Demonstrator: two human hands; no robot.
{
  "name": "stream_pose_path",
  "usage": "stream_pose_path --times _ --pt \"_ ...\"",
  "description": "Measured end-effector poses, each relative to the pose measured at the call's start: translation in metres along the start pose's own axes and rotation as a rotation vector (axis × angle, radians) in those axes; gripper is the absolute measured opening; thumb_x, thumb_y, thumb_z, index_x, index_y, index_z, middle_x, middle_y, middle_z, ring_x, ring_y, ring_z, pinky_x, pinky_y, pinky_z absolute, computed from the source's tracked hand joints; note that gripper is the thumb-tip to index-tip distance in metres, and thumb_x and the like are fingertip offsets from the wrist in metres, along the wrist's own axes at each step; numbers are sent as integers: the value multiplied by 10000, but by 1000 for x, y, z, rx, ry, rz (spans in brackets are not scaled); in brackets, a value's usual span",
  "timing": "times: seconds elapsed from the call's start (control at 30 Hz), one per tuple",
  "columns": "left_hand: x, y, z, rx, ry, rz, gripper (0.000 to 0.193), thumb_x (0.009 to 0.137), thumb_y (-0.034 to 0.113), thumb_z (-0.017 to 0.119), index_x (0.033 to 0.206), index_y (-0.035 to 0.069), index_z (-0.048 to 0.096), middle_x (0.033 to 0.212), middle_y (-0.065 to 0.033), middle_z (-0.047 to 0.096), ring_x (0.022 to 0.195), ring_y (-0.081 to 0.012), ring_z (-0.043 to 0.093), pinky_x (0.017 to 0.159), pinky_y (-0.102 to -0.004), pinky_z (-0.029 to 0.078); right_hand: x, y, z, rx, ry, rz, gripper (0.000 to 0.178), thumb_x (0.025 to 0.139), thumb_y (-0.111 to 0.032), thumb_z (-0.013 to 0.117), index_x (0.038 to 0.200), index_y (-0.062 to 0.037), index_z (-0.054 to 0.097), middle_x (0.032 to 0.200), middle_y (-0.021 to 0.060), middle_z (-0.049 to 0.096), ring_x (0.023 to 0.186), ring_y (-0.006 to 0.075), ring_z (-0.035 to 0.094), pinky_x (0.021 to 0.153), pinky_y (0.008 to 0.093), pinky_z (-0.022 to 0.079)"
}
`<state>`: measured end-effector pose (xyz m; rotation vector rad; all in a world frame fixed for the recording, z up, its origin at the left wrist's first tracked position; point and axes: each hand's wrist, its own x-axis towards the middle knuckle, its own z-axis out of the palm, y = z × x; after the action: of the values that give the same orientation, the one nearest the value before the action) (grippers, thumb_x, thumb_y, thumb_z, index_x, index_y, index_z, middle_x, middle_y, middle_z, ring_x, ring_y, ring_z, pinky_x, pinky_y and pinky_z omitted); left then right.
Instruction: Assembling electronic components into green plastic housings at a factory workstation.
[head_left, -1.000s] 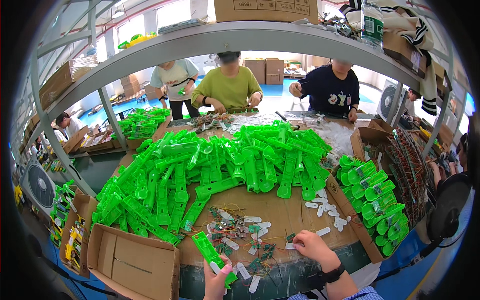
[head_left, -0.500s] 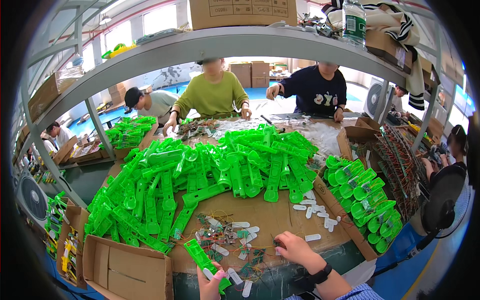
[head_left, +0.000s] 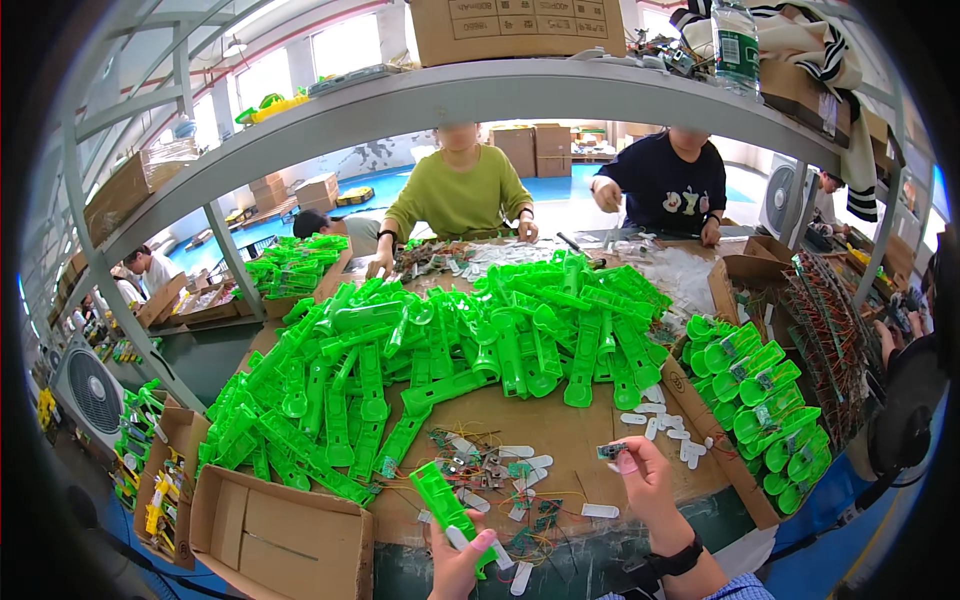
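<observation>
My left hand (head_left: 459, 563) is closed around a long green plastic housing (head_left: 437, 496), held tilted above the near edge of the table. A white strip (head_left: 457, 538) shows against the housing beside my thumb. Between the thumb and fingers of my right hand (head_left: 652, 487), a small circuit board (head_left: 610, 452) is pinched up off the cardboard. Below and between the hands lies a loose heap of small circuit boards (head_left: 548, 508) with thin red and yellow wires. White oblong plastic pieces (head_left: 600, 511) are scattered among and beside them.
A big pile of green housings (head_left: 480, 335) covers the table's middle. At the right, a carton holds stacked green housings (head_left: 765, 410) beside bundled wired boards (head_left: 815, 340). An open cardboard box (head_left: 270, 540) stands near left. A grey shelf (head_left: 480, 85) spans above; two people work opposite.
My right hand has risen from the heap and moved right, bringing a small circuit board into sight. The left hand still grips the green housing. The whole view has shifted slightly.
</observation>
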<state>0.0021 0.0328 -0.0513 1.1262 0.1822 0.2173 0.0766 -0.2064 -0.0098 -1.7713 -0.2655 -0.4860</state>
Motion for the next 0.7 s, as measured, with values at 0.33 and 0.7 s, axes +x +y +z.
stream_pose_path --times 0.33,0.7 --pt "18 22 65 21 -231 147 640 787 42 589 1304 42 211 1022 -126 540 849 -162 543 734 -291 466 -10 -36 50 601 -265 247 311 875 -28 485 1184 -6 458 905 69 587 803 98 569 725 219 465" --pt "16 18 64 23 -145 123 601 753 -36 574 1259 16 254 977 -103 540 875 -170 563 752 -290 478 -19 -30 45 613 -420 74 285 875 -25 470 1159 -1 479 1092 78 467 851 85 507 744 232 448"
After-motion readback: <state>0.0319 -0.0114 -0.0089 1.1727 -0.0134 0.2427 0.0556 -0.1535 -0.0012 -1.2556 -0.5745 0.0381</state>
